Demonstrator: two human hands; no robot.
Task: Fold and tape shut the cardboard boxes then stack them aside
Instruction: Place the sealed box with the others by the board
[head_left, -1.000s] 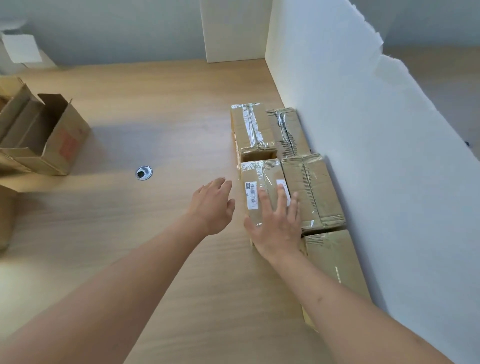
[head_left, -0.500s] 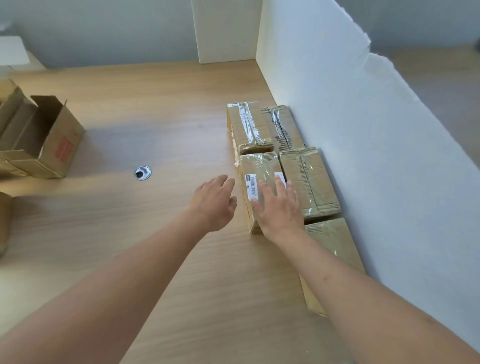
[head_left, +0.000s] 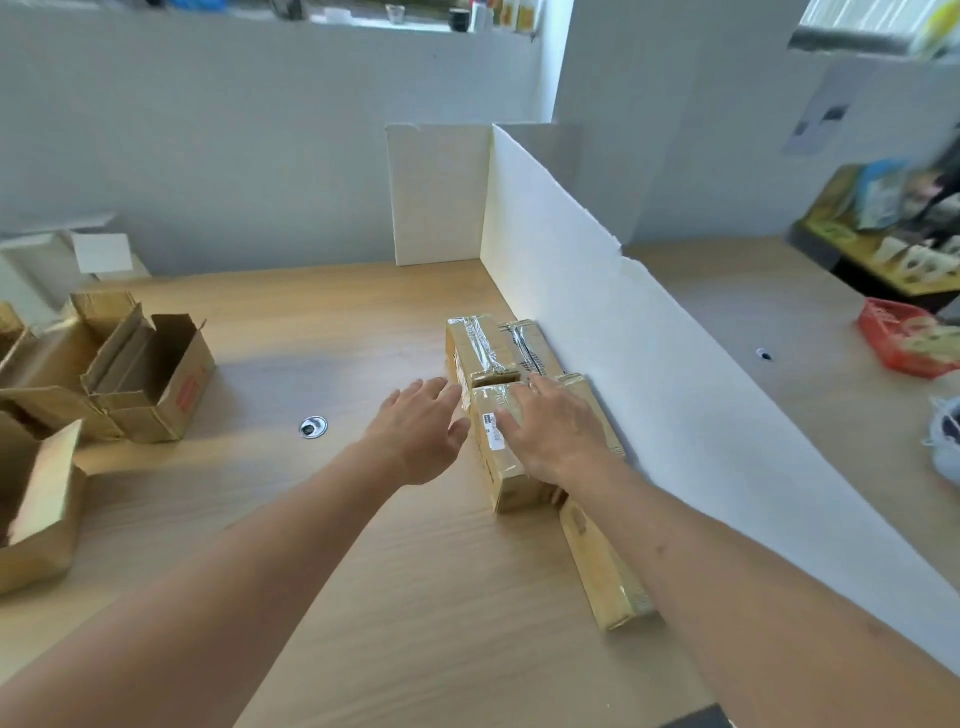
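Centre frame, the right hand (head_left: 553, 431) lies flat on the labelled box (head_left: 493, 457), fingers straight, gripping nothing; the left hand (head_left: 423, 434) hovers open just left (box's long axis runs away from the person).

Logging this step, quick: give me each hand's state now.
Left hand: open, fingers straight, holding nothing, beside the taped box.
Right hand: open, flat on top of that box.
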